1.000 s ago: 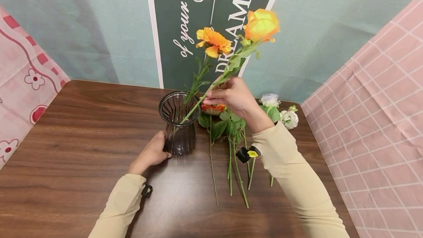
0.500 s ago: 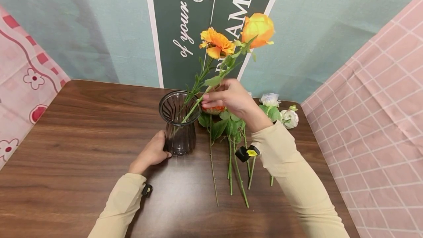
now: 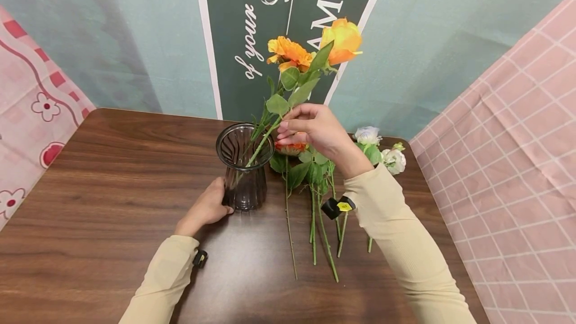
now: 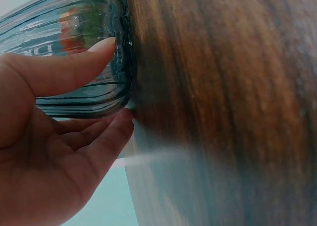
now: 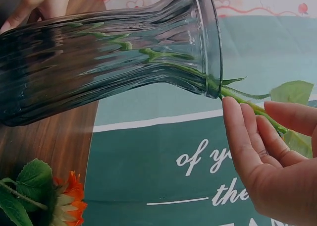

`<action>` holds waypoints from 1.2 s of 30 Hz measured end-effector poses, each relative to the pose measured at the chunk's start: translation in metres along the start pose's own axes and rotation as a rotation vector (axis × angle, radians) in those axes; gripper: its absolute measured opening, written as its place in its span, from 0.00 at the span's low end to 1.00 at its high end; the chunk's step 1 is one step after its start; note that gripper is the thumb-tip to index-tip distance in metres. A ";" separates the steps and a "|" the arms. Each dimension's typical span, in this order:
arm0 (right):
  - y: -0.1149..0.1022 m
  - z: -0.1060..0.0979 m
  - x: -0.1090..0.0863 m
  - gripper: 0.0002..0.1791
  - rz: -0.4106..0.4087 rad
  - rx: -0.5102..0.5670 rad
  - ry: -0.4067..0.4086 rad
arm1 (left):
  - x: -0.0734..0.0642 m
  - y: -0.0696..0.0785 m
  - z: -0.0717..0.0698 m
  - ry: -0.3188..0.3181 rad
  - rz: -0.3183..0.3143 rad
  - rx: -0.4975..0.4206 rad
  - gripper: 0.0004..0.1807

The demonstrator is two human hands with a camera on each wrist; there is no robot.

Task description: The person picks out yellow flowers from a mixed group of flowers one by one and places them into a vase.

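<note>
Left hand [image 3: 208,206] has the glass vase [image 3: 245,191] gripped low near the base, upright on the table [image 3: 135,189], good spot imo since the mouth is free. Right hand [image 3: 317,130] is pinching the yellow rose [image 3: 343,41] by its stem, lower end already inside the vase, slanting out beside the orange flower [image 3: 288,51]. I'd go light on that pinch, feed it down slowly, watch the leaves [image 3: 277,105] don't snag the rim, and turn the blooms apart so they don't crowd
</note>
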State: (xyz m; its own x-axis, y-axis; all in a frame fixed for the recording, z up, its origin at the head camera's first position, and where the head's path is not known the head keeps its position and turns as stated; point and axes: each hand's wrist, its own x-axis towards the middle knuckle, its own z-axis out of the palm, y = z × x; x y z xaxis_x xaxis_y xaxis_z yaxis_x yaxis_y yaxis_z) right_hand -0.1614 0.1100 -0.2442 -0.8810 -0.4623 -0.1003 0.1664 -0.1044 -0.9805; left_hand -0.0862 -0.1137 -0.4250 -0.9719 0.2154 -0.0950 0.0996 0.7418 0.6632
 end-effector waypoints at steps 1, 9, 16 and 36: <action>0.000 0.000 0.001 0.03 -0.001 -0.002 0.001 | 0.000 0.000 0.000 -0.002 -0.004 -0.001 0.32; -0.001 0.004 0.002 0.03 0.009 -0.036 -0.008 | 0.001 0.000 0.000 -0.009 -0.004 -0.006 0.32; 0.002 0.004 0.002 0.03 0.034 -0.102 -0.036 | 0.000 0.000 0.000 -0.004 -0.010 -0.004 0.32; 0.010 0.012 -0.003 0.01 0.040 -0.176 -0.025 | -0.007 -0.003 -0.002 -0.009 -0.002 -0.017 0.32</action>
State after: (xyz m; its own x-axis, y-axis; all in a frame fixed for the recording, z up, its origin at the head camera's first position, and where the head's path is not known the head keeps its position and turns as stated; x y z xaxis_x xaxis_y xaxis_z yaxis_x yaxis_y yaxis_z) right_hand -0.1513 0.0996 -0.2513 -0.8635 -0.4852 -0.1380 0.1191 0.0696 -0.9904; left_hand -0.0800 -0.1188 -0.4250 -0.9701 0.2198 -0.1027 0.0942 0.7313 0.6755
